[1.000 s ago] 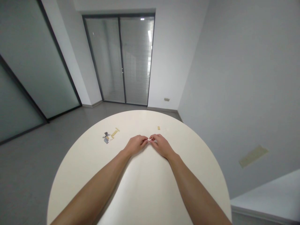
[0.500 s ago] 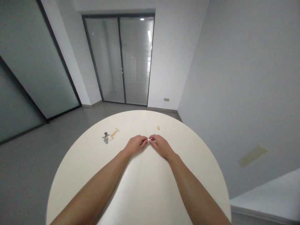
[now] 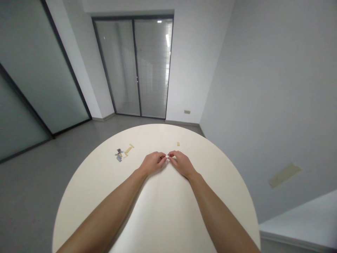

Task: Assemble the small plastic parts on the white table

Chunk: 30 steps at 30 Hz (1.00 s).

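Observation:
My left hand and my right hand meet near the middle of the far half of the round table, fingertips almost touching. Each hand is closed in a pinch of thumb and fingers. Between the fingertips shows a tiny white piece, too small to tell its kind. Both wrists are low, close to the tabletop. Just beyond my right hand lies a small yellowish scrap of tape.
The cream round table fills the front. To the left lies a cluster of small grey and white pieces, with a yellowish tape strip beside it. A wall stands close on the right; a glass door is behind the table.
The fingertips have shifted very slightly, and less of the white piece shows between them. Everything on the table stays where it was.

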Tool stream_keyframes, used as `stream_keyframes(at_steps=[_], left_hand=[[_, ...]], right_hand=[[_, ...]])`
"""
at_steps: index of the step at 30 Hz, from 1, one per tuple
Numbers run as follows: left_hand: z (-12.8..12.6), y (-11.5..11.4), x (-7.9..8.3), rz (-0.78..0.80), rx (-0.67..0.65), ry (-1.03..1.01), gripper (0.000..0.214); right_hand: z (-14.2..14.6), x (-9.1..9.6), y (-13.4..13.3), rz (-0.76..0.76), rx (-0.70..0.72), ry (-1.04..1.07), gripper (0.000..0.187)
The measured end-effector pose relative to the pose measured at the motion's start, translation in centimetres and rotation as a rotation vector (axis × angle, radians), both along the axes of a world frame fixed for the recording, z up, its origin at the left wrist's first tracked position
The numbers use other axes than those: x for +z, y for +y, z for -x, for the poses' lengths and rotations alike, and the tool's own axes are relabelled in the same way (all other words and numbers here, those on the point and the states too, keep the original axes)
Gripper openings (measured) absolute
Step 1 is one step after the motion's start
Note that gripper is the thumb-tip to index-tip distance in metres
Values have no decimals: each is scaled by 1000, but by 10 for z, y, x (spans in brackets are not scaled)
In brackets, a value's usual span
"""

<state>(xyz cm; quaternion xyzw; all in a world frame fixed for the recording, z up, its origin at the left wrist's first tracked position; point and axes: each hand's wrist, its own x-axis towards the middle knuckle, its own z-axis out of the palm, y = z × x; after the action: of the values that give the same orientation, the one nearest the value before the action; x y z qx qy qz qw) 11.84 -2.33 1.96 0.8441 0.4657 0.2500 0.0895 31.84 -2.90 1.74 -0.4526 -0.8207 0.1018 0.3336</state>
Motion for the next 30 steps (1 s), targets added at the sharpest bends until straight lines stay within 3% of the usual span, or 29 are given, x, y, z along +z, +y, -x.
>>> stream_keyframes(at_steps=[30], left_hand=[[1, 3, -6, -29, -17, -53, 26]], right_hand=[[0, 0, -1, -5, -25, 6, 9]])
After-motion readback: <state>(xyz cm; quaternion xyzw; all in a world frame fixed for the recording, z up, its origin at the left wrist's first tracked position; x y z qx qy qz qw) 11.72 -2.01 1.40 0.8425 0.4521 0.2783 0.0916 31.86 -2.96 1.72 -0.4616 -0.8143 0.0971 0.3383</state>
